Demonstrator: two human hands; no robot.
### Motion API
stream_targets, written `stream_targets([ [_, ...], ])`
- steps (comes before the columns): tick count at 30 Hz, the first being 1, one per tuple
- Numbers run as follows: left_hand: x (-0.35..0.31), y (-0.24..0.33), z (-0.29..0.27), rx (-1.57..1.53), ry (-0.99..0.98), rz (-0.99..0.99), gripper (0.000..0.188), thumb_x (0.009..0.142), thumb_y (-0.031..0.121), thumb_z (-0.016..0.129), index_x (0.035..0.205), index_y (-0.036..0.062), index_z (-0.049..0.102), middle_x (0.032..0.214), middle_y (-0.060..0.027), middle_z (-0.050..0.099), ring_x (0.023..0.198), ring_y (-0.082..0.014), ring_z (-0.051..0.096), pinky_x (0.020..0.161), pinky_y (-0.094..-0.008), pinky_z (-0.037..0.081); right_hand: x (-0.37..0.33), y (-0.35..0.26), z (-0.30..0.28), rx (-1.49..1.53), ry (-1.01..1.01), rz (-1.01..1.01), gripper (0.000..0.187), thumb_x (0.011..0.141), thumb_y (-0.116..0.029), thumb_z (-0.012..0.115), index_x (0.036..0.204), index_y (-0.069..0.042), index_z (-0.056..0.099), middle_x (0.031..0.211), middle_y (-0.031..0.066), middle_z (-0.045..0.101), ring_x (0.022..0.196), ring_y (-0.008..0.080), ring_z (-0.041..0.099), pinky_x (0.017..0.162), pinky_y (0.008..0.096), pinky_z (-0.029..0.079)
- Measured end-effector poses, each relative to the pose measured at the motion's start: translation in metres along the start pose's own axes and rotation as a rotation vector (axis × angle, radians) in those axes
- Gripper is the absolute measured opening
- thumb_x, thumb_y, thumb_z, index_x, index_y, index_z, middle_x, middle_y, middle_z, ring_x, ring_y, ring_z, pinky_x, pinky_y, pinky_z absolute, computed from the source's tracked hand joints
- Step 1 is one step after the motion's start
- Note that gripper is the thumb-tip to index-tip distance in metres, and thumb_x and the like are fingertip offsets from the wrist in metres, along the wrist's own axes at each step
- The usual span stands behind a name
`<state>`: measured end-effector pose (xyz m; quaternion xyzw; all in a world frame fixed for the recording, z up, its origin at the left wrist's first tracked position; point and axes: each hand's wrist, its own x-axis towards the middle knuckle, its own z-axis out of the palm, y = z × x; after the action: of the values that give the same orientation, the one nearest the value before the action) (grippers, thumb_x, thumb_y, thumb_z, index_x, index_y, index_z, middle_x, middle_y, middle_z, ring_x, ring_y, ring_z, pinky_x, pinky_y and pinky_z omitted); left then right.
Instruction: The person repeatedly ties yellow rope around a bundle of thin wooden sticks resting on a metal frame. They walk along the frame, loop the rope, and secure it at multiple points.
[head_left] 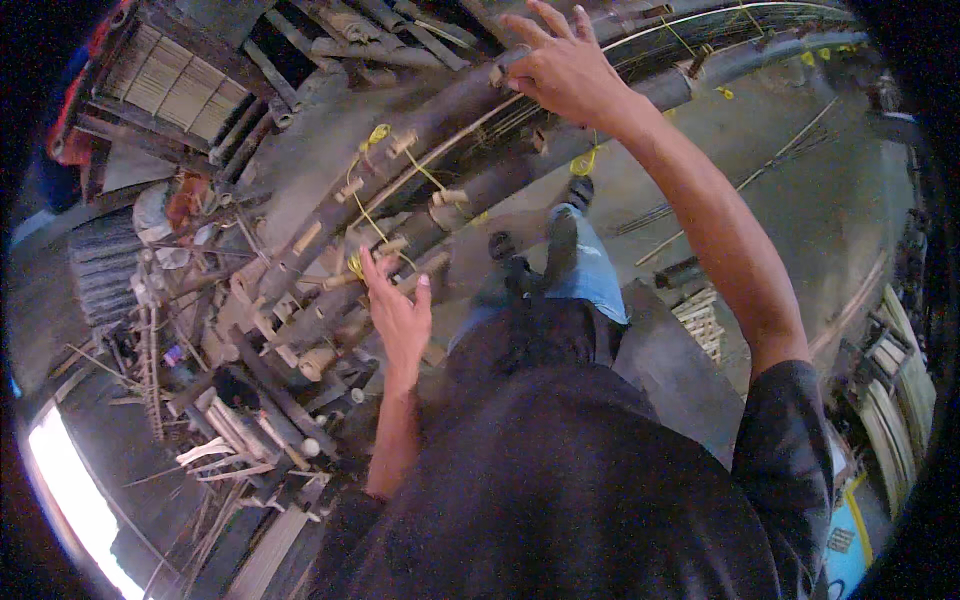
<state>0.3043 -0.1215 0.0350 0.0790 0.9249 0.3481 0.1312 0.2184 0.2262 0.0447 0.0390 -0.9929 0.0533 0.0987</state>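
Note:
Two long dark bamboo poles [490, 185] run side by side from the lower left to the upper right in front of me. Short light wooden pegs [450, 197] stick out of them, with yellow cord [370, 217] strung between several pegs. My left hand [400, 318] is open beside the nearer pole, its fingertips close to a yellow cord loop [356, 265]; whether they touch it I cannot tell. Farther up, my right hand [572, 75] spreads its fingers over the far pole, thumb side by a small peg [497, 75]. Thin strips [465, 130] lie along the poles.
A slatted bamboo panel [175, 80] stands at the upper left. Cut bamboo pieces [265, 435] are heaped at the lower left near corrugated sheeting [105, 265]. Long thin sticks [740, 185] lie on the floor at right; boards [890, 430] lean beyond. My feet [578, 190] are beside the poles.

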Motion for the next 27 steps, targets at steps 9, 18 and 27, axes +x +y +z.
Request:
stream_targets([
  [9, -0.054, -0.03, 0.0, -0.11, -0.393, 0.065, 0.053, 0.088, 0.015, 0.06, 0.137, 0.005, 0.044, 0.092, -0.0149, 0.067, 0.084, -0.0294, 0.065, 0.077, -0.0394, 0.05, -0.008, 0.03, -0.012, 0.042, 0.209, 0.021, 0.014, 0.078, -0.024, 0.072, 0.091, -0.02, 0.074, 0.125, 0.0057, 0.058, 0.123, 0.0327, 0.046, 0.102, 0.046, 0.034],
  [18, -0.049, -0.058, 0.022, -0.092, -0.317, 0.202, 0.05, 0.089, 0.02, 0.06, 0.136, 0.0106, 0.046, 0.107, -0.0114, 0.065, 0.099, -0.0313, 0.062, 0.088, -0.0395, 0.048, 0.001, 0.022, -0.005, -0.115, -0.041, -0.157, 0.012, 0.081, -0.023, 0.07, 0.091, -0.017, 0.074, 0.138, 0.0048, 0.047, 0.134, 0.0317, 0.035, 0.11, 0.0492, 0.026],
  [27, -0.03, -0.067, 0.047, 0.077, -0.404, 0.083, 0.052, 0.088, 0.024, 0.062, 0.135, 0.0084, 0.046, 0.118, -0.0161, 0.062, 0.112, -0.0342, 0.058, 0.096, -0.0418, 0.044, -0.009, -0.003, 0.022, 0.15, 0.139, -0.024, 0.009, 0.078, -0.023, 0.072, 0.084, -0.016, 0.072, 0.133, 0.0047, 0.05, 0.133, 0.0348, 0.036, 0.108, 0.0475, 0.03],
])
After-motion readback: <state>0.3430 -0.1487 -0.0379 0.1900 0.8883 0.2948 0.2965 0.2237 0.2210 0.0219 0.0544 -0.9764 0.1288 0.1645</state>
